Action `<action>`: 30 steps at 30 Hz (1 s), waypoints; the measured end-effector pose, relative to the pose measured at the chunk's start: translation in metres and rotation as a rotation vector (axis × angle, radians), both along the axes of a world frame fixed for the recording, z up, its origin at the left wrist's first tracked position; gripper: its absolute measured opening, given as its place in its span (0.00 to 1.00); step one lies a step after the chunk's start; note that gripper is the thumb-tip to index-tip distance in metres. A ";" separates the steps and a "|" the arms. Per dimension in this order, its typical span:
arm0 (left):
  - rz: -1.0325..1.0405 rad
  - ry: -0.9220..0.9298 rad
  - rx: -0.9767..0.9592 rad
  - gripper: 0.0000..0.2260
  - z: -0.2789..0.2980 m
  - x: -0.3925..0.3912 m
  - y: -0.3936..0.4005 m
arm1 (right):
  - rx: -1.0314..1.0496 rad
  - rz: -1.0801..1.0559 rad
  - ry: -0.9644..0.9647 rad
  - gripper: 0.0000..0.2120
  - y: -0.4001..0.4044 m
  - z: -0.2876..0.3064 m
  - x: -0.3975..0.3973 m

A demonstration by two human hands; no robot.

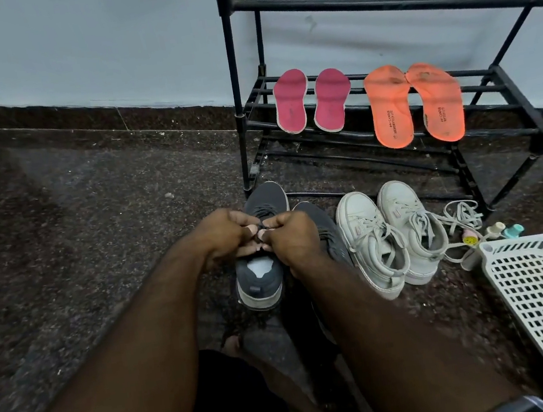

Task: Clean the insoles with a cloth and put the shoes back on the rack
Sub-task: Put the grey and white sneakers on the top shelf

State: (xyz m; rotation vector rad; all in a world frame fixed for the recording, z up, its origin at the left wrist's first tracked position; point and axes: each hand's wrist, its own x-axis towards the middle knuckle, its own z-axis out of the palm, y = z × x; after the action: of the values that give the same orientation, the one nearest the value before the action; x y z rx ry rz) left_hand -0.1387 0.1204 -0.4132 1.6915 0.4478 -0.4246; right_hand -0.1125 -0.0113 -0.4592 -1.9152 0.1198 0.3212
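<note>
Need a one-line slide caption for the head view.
Both hands pinch a grey shoe's laces; insoles rest on the rack.

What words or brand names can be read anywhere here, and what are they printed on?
"CAMPUS" and "MEMORYTECH LITE": on the left orange insole, running along its heel end.
The right orange insole carries similar print, but it is too blurred to read with confidence.
Pink insoles: only faint marks, not legible.
A yellow smiley face sign sits on a small charm near the white shoes.
Grey shoes and basket: no text visible.
</note>
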 end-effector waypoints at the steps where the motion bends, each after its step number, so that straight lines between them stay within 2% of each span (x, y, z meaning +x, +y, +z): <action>1: 0.016 0.002 -0.003 0.08 -0.001 0.000 0.000 | -0.008 0.034 -0.002 0.06 0.001 -0.001 -0.001; 5: 0.030 -0.019 0.145 0.07 -0.008 0.002 0.002 | 0.018 0.115 0.053 0.09 -0.007 0.005 -0.007; 8: 0.006 -0.030 0.243 0.10 -0.012 0.003 -0.001 | -0.132 0.171 -0.119 0.06 -0.020 0.008 -0.005; 10: 0.005 -0.052 0.350 0.11 -0.014 0.005 -0.002 | -0.267 0.238 -0.237 0.07 -0.021 0.009 -0.002; 16: -0.018 -0.096 0.561 0.13 -0.009 0.003 -0.009 | -0.530 0.503 -0.446 0.21 -0.015 0.004 0.008; 21: -0.006 -0.065 0.398 0.14 -0.009 0.005 -0.007 | -0.675 0.568 -0.575 0.07 -0.011 0.005 0.008; 24: 0.081 -0.040 0.374 0.15 -0.011 0.004 -0.004 | -0.746 0.611 -0.701 0.06 -0.008 0.000 0.002; 28: -0.068 0.039 0.682 0.17 -0.020 0.002 0.001 | -0.805 0.689 -0.802 0.07 -0.005 -0.007 -0.001; 30: -0.085 0.043 0.755 0.18 -0.022 0.000 -0.001 | -0.832 0.724 -0.837 0.07 -0.005 -0.008 -0.003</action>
State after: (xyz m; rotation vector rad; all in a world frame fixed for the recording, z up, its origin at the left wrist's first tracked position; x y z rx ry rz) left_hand -0.1385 0.1192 -0.4355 2.4407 0.6171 -0.3752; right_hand -0.1157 -0.0162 -0.4671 -2.7028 -1.1772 -0.1200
